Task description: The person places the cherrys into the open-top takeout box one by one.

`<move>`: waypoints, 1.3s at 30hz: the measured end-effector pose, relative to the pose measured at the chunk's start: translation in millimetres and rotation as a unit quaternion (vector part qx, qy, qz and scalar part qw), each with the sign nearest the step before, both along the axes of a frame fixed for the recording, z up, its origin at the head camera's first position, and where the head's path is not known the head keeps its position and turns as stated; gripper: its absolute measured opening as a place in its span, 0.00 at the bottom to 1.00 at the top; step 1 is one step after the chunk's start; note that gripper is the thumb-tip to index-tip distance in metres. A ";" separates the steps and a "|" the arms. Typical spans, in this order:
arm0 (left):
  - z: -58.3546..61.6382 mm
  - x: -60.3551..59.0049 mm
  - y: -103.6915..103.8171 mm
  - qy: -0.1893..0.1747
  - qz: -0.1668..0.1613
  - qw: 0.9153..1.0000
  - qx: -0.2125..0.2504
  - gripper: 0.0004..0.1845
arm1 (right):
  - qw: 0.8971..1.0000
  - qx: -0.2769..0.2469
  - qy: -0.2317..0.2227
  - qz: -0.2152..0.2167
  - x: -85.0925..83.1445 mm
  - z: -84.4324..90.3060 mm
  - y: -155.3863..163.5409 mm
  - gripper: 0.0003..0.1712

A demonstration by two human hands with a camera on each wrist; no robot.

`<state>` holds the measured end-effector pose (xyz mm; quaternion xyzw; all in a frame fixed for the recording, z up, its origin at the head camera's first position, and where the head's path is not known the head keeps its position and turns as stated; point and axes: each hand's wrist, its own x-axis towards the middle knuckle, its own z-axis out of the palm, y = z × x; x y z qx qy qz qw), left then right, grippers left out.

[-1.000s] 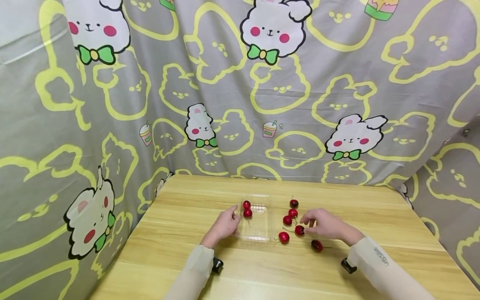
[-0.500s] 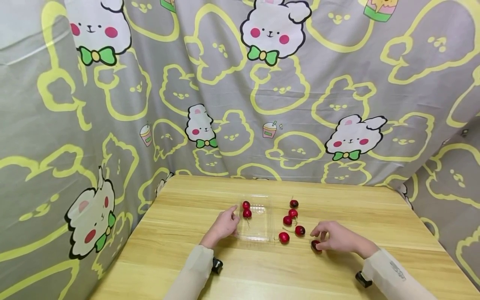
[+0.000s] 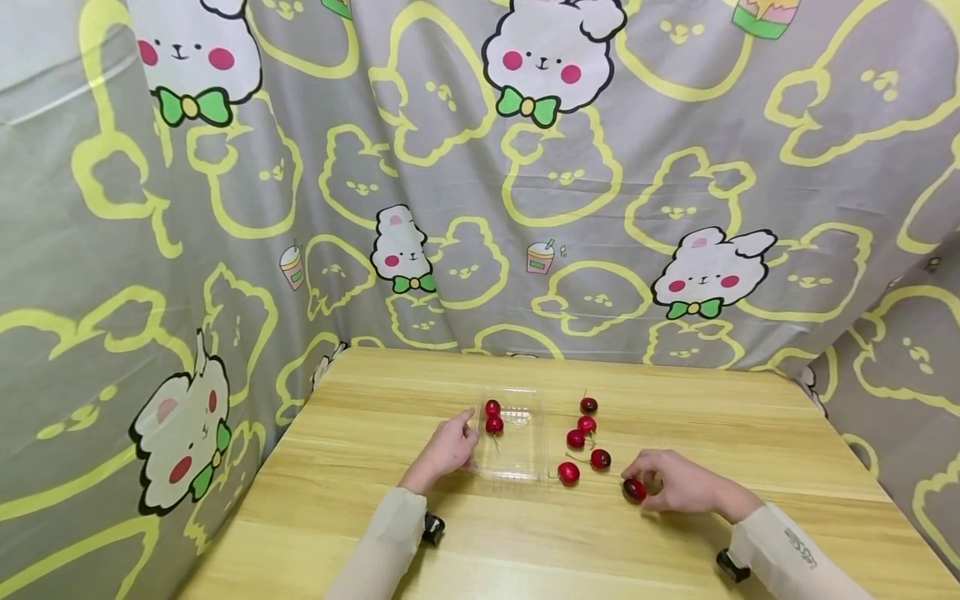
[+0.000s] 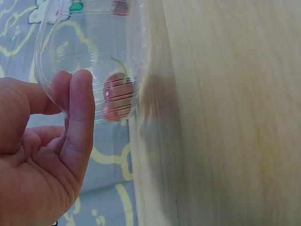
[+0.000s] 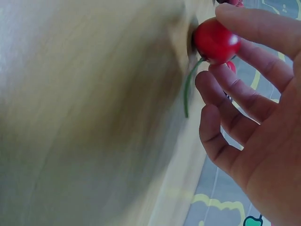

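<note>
With our right hand point(image 3: 675, 483) we pinch a round red cherry with a green stem point(image 5: 215, 41), right of the clear plastic tray point(image 3: 513, 442) on the wooden table point(image 3: 750, 417). Our left hand point(image 3: 446, 452) rests relaxed against the tray's left wall.

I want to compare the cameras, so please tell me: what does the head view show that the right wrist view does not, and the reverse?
Only the head view shows the left hand touching the clear plastic tray with two cherries inside, and four loose cherries on the table. Only the right wrist view shows the green stem. Both show the right hand pinching one cherry.
</note>
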<state>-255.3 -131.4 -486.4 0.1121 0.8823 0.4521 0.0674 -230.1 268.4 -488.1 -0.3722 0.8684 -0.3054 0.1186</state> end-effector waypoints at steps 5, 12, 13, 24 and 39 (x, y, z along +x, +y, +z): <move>0.6 0.4 0.1 -0.001 0.001 1.000 0.001 0.29 | 1.000 0.003 -0.005 0.002 -1.7 -2.3 1.3 0.22; 2.5 0.1 0.4 -0.002 0.001 1.000 0.005 0.29 | 1.000 0.016 -0.009 -0.017 -3.7 -1.9 -1.2 0.21; 2.8 0.0 0.4 -0.002 0.002 1.000 0.006 0.29 | 1.000 0.015 -0.009 -0.019 -3.7 -0.9 -2.0 0.21; 2.8 -0.3 1.0 -0.003 0.003 1.000 0.008 0.29 | 0.999 0.003 0.034 -0.025 -6.8 7.9 -10.3 0.21; 1.9 -0.3 0.8 -0.002 0.005 1.000 0.014 0.29 | 0.997 -0.013 0.080 -0.020 -13.5 25.3 -34.2 0.21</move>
